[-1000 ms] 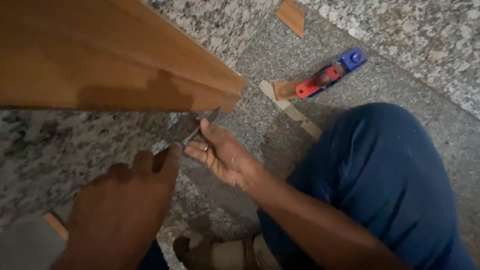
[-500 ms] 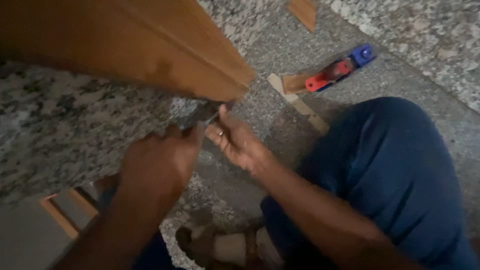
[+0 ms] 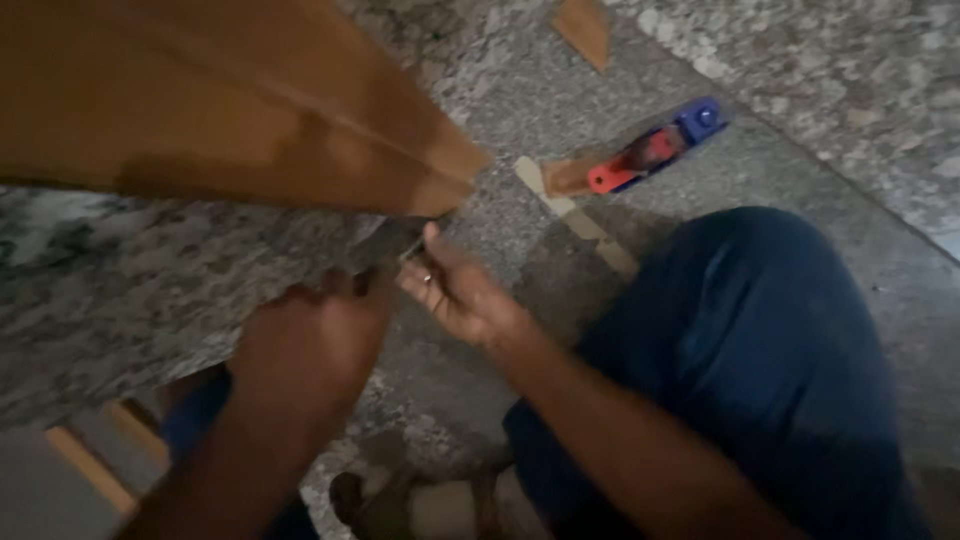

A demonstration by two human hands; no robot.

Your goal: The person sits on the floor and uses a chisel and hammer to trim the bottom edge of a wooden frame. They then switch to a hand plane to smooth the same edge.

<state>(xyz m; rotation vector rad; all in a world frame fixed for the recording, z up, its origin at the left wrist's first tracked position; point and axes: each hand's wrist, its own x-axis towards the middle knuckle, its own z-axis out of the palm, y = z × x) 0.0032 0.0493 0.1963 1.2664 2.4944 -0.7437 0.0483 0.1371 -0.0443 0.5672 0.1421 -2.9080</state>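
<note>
While the wooden board (image 3: 230, 110) overhangs and hides much of the speckled stone floor (image 3: 120, 290), the left hand (image 3: 310, 345) and right hand (image 3: 455, 290) meet just under its corner, pinching a small metal piece (image 3: 412, 250); how tightly, I cannot tell. Beyond lie a blue-and-red hand plane (image 3: 650, 150) and wood offcuts (image 3: 585, 30).

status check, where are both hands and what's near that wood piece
Left hand and right hand together under the wooden board, pinching a small metal piece; grip blurred. Hand plane lies apart on the granite floor.
</note>
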